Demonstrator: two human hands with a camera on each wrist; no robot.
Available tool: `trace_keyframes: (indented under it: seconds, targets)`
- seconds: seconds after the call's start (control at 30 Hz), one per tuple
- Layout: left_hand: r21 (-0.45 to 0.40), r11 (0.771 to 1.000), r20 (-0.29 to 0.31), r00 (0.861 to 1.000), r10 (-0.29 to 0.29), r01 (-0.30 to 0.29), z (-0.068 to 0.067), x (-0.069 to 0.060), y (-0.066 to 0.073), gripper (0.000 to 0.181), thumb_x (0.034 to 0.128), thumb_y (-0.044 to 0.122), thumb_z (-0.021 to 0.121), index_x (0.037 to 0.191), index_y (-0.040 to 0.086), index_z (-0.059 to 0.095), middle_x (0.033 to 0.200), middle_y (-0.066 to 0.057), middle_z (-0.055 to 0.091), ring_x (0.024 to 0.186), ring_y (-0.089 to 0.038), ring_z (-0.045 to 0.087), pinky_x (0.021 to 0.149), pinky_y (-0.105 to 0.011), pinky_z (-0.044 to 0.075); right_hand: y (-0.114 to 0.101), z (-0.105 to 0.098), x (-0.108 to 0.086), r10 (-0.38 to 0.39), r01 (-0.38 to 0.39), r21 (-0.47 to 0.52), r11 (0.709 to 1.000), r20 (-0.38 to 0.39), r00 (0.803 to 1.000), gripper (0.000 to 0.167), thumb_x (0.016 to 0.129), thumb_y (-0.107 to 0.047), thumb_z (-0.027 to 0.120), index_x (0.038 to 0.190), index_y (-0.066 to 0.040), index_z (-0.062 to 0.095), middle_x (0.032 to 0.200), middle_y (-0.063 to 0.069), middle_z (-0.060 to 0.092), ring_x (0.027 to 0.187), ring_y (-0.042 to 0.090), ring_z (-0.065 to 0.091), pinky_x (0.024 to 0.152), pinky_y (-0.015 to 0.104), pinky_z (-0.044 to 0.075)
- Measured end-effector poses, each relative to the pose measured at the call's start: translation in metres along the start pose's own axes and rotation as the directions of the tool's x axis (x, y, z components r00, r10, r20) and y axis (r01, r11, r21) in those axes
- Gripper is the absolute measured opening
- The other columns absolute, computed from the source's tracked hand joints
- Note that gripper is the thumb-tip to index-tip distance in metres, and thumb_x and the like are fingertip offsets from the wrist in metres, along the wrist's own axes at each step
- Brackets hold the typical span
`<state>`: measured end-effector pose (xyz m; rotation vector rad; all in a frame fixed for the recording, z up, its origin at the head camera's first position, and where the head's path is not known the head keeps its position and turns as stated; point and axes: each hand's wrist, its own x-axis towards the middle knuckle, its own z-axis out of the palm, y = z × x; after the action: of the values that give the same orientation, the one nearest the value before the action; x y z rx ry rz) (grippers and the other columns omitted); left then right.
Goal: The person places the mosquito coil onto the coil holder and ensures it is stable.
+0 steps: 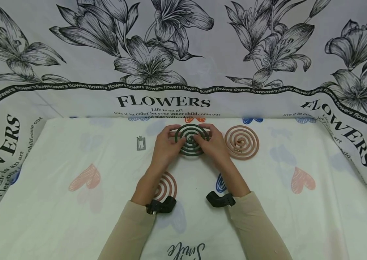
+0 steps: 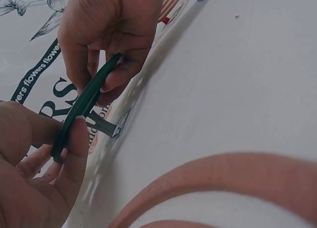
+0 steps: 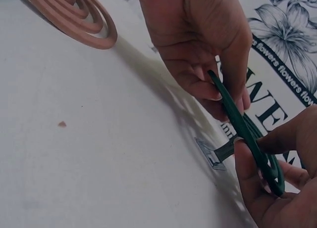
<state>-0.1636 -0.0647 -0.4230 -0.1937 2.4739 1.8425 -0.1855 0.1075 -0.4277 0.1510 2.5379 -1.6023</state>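
Fingers and thumbs of both hands are pinching now: left hand (image 1: pixel 167 147) on one edge, right hand (image 1: pixel 214 142) on the other, and between them the green coil (image 2: pixel 88 100), raised above the white cloth (image 1: pixel 111 159). Right below it, a metal stand (image 3: pixel 212 155) sits with its upright part reaching toward the coil; whether the two are joined, I can't tell. Out to the right, just beside the right hand, there's a brown coil (image 1: pixel 240 142)! Over on the left, a second stand (image 1: pixel 141 143) lies near the left hand, and another coil (image 2: pixel 237 171), reddish brown, shows partly behind the left forearm.
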Motion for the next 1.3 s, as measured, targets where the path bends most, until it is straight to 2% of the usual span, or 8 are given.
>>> trace_keyframes:
  seconds: [0.2,0.37,0.67,0.97,1.17,1.3]
  targets:
    - [0.020,1.000,-0.012,1.000,0.013,-0.013,-0.0011,-0.0012,0.0021,0.049,0.0989,0.012,0.072,0.146,0.014,0.059,0.130,-0.016,0.070,0.094,-0.029,0.076,0.068,-0.023,0.058,-0.0008,0.0018,0.0002,-0.008,0.008,0.000,1.000,0.001,1.000,0.053,0.099,-0.027,0.073,0.148,-0.020,0.056,0.122,0.015,0.071,0.113,0.029,0.068,0.100,0.042,0.054]
    - [0.034,0.999,-0.019,0.999,0.026,-0.026,-0.0007,-0.0009,0.0029,0.049,0.0986,0.012,0.072,0.145,0.014,0.059,0.129,-0.016,0.069,0.092,-0.028,0.076,0.066,-0.023,0.058,-0.0027,0.0022,-0.0001,-0.012,0.012,-0.003,1.000,-0.010,1.000,0.052,0.099,-0.027,0.073,0.148,-0.020,0.056,0.126,0.014,0.070,0.118,0.029,0.068,0.105,0.045,0.053]
    - [0.041,0.999,-0.026,1.000,0.016,-0.015,0.0003,-0.0002,0.0013,0.048,0.0986,0.013,0.073,0.145,0.014,0.060,0.127,-0.015,0.070,0.090,-0.025,0.074,0.067,-0.022,0.056,-0.0029,0.0004,-0.0009,-0.025,0.025,0.019,1.000,-0.002,1.000,0.051,0.099,-0.025,0.074,0.147,-0.018,0.058,0.129,0.016,0.071,0.117,0.029,0.069,0.101,0.042,0.054]
    - [0.043,0.999,-0.019,1.000,-0.006,0.007,0.0001,-0.0005,-0.0020,0.050,0.0976,0.013,0.074,0.145,0.015,0.060,0.131,-0.015,0.070,0.093,-0.027,0.074,0.070,-0.022,0.057,0.0007,0.0021,-0.0005,-0.004,0.004,0.027,1.000,-0.009,1.000,0.051,0.098,-0.026,0.075,0.146,-0.019,0.059,0.131,0.015,0.069,0.120,0.029,0.066,0.106,0.044,0.053]
    - [0.023,1.000,-0.016,1.000,0.021,-0.021,-0.0004,0.0001,-0.0006,0.050,0.0976,0.013,0.074,0.145,0.015,0.060,0.131,-0.016,0.070,0.093,-0.028,0.075,0.070,-0.024,0.058,-0.0012,0.0007,-0.0006,-0.010,0.010,0.053,0.999,-0.012,1.000,0.050,0.098,-0.024,0.074,0.146,-0.019,0.059,0.129,0.015,0.070,0.119,0.029,0.066,0.104,0.043,0.053]
    - [0.028,0.999,-0.020,1.000,0.015,-0.014,-0.0012,0.0005,0.0012,0.049,0.0979,0.014,0.074,0.145,0.016,0.060,0.131,-0.015,0.070,0.091,-0.026,0.074,0.069,-0.022,0.056,-0.0041,-0.0001,-0.0005,-0.011,0.011,0.034,0.999,-0.013,1.000,0.051,0.098,-0.025,0.075,0.146,-0.020,0.059,0.129,0.016,0.070,0.120,0.029,0.066,0.105,0.044,0.051]
